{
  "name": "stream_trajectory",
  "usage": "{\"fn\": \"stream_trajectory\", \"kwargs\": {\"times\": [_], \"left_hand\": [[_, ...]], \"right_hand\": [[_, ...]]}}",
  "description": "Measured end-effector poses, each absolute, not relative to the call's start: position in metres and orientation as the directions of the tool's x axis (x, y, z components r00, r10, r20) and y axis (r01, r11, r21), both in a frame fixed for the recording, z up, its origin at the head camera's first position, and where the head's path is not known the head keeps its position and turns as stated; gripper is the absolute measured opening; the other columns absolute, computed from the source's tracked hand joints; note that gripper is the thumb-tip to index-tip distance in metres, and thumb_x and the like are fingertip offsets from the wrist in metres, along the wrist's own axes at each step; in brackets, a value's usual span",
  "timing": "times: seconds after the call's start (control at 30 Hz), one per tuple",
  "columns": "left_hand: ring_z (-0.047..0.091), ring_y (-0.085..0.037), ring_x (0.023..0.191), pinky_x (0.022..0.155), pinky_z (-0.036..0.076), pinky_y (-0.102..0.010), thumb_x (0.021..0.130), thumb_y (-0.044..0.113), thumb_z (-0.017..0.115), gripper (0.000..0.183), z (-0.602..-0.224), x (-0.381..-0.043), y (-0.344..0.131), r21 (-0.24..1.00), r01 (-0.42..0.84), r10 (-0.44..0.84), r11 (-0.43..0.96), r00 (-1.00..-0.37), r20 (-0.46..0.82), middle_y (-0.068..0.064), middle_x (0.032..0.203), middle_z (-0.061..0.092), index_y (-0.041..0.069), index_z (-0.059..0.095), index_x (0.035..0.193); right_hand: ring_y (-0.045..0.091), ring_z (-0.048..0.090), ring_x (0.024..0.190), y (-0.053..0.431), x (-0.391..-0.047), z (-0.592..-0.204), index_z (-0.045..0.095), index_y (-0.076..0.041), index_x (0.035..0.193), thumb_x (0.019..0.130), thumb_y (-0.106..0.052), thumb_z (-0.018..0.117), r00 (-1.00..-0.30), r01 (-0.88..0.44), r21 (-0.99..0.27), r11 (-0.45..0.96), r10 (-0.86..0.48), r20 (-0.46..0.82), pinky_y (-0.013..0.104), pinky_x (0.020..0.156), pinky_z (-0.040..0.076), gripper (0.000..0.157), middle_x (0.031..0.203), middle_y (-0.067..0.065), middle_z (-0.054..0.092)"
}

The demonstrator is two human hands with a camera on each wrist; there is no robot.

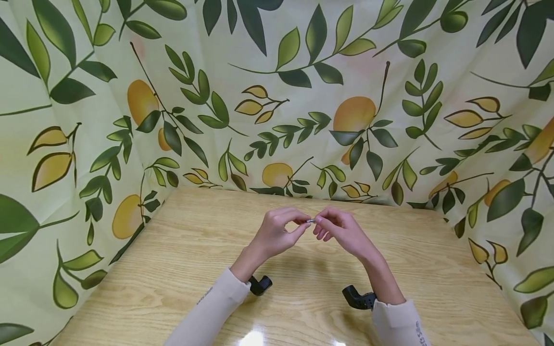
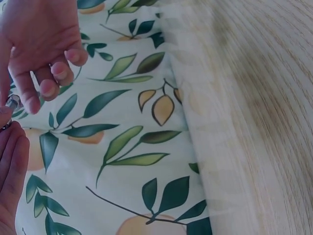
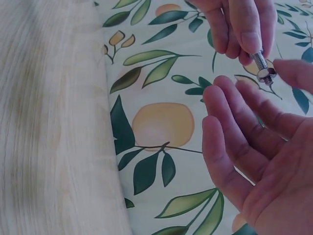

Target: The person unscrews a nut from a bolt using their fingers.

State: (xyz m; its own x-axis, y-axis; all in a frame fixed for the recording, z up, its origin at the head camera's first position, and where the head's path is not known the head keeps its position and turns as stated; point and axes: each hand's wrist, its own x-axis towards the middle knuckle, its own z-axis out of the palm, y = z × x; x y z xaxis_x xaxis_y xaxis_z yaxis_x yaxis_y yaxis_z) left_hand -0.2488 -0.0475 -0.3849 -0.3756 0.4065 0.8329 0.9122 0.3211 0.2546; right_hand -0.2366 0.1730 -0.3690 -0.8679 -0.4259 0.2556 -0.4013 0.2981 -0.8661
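My left hand point(image 1: 279, 231) pinches a small silver bolt point(image 3: 259, 59) between thumb and fingers, its threaded shank pointing out toward the other hand. A hex nut point(image 3: 266, 76) sits on the shank near its free end. My right hand point(image 1: 343, 231) is held round that end, its thumb right at the nut and its forefinger a little apart from it. The other right fingers point(image 3: 230, 107) are loosely bent, palm showing. Both hands are raised above the wooden table point(image 1: 207, 226). The bolt's head is hidden in the left fingers.
A cloth point(image 1: 277, 96) printed with leaves and oranges hangs round the table's back and sides. Black camera mounts jut inward from the left wrist point(image 1: 261, 285) and the right wrist point(image 1: 359, 298), below the hands.
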Motion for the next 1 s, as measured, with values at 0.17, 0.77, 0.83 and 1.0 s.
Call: {"fn": "stream_trajectory", "kwargs": {"times": [0.17, 0.77, 0.83, 1.0], "left_hand": [[0.074, -0.01, 0.079, 0.078, 0.058, -0.013, 0.087, 0.004, 0.08, 0.008, -0.3842, -0.2489, -0.0467, 0.243, 0.916, 0.408, 0.318, -0.364, 0.838, -0.003, 0.088, 0.079, 0.006, 0.079, 0.095], [0.073, -0.011, 0.079, 0.076, 0.061, -0.018, 0.088, 0.003, 0.079, 0.009, -0.3851, -0.2508, -0.0453, 0.267, 0.913, 0.412, 0.309, -0.381, 0.828, -0.004, 0.09, 0.079, 0.005, 0.079, 0.096], [0.073, -0.011, 0.079, 0.077, 0.06, -0.016, 0.087, 0.002, 0.08, 0.009, -0.3852, -0.2503, -0.0457, 0.264, 0.913, 0.411, 0.311, -0.379, 0.829, -0.004, 0.089, 0.079, 0.005, 0.079, 0.096], [0.073, -0.01, 0.079, 0.078, 0.059, -0.013, 0.088, 0.003, 0.08, 0.008, -0.3854, -0.249, -0.047, 0.266, 0.911, 0.411, 0.314, -0.383, 0.827, -0.004, 0.089, 0.079, 0.005, 0.079, 0.095]], "right_hand": [[0.018, 0.071, 0.078, 0.1731, -0.2372, -0.3704, 0.066, 0.004, 0.105, 0.108, -0.019, 0.053, -0.87, -0.396, -0.864, 0.311, -0.429, 0.244, 0.035, 0.072, 0.064, 0.026, 0.093, 0.02, 0.071], [0.016, 0.07, 0.077, 0.1752, -0.2389, -0.3711, 0.067, 0.006, 0.106, 0.107, -0.017, 0.056, -0.877, -0.41, -0.856, 0.314, -0.395, 0.275, 0.033, 0.07, 0.063, 0.025, 0.092, 0.021, 0.071], [0.017, 0.07, 0.078, 0.1751, -0.2388, -0.3713, 0.066, 0.006, 0.106, 0.107, -0.016, 0.056, -0.874, -0.411, -0.857, 0.311, -0.403, 0.273, 0.033, 0.07, 0.063, 0.024, 0.093, 0.021, 0.071], [0.016, 0.071, 0.078, 0.1746, -0.2381, -0.3713, 0.065, 0.005, 0.109, 0.104, -0.013, 0.06, -0.871, -0.409, -0.862, 0.299, -0.411, 0.27, 0.034, 0.07, 0.063, 0.019, 0.095, 0.022, 0.071]]}}
